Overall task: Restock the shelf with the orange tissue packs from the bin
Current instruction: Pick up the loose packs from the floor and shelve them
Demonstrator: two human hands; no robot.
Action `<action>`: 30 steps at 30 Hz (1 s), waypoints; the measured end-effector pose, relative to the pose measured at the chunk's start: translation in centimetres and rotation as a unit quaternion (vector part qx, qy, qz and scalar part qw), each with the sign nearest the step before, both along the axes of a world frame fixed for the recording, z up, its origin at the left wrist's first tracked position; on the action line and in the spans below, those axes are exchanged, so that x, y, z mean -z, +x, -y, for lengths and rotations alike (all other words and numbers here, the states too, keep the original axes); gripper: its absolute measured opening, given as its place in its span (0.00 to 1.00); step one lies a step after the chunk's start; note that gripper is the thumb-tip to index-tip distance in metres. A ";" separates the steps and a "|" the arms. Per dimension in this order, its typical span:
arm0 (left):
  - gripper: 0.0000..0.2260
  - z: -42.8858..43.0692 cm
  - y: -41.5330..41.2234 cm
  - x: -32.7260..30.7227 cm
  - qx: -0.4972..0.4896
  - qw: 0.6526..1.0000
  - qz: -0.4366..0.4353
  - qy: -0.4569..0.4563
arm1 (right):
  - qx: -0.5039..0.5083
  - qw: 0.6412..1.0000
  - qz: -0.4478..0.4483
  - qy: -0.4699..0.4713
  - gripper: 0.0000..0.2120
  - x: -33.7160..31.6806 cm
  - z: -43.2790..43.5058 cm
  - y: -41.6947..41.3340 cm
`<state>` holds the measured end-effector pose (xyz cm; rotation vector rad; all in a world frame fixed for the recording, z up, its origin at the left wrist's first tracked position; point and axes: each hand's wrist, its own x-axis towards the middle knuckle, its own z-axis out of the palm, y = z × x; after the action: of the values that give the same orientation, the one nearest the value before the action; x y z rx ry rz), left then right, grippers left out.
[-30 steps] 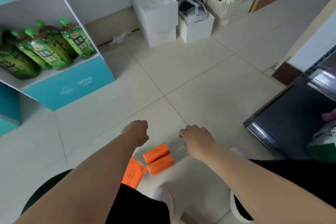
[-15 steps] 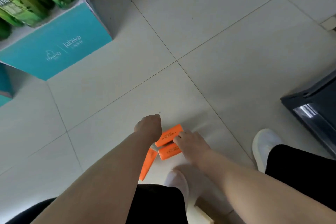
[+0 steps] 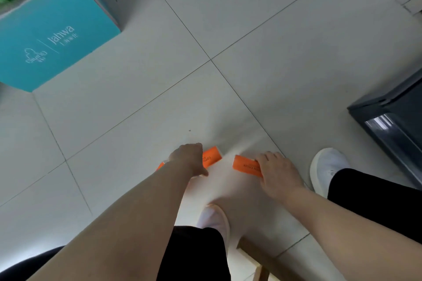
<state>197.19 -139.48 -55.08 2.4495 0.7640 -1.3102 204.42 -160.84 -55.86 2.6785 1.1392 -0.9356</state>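
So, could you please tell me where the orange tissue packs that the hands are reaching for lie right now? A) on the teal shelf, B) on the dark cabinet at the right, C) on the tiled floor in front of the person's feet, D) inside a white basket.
C: the left hand and the right hand each rest on an orange tissue pack lying on the tiled floor.
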 end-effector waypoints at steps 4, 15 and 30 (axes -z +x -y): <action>0.15 2.0 0.2 0.6 0.049 0.997 -0.003 0.059 | 0.062 0.998 -0.017 0.005 0.12 -0.3 1.3 1.2; 0.11 4.2 4.6 -4.6 0.033 0.982 0.181 0.049 | 0.135 0.987 0.035 0.074 0.14 -5.6 3.6 3.2; 0.15 13.0 9.8 -28.2 -0.017 0.880 0.475 0.003 | 0.189 0.914 0.294 0.206 0.20 -27.8 11.8 7.3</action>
<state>207.01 -152.48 -26.86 2.5979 0.5058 0.0191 211.70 -172.66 -28.04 3.2316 0.7518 0.1554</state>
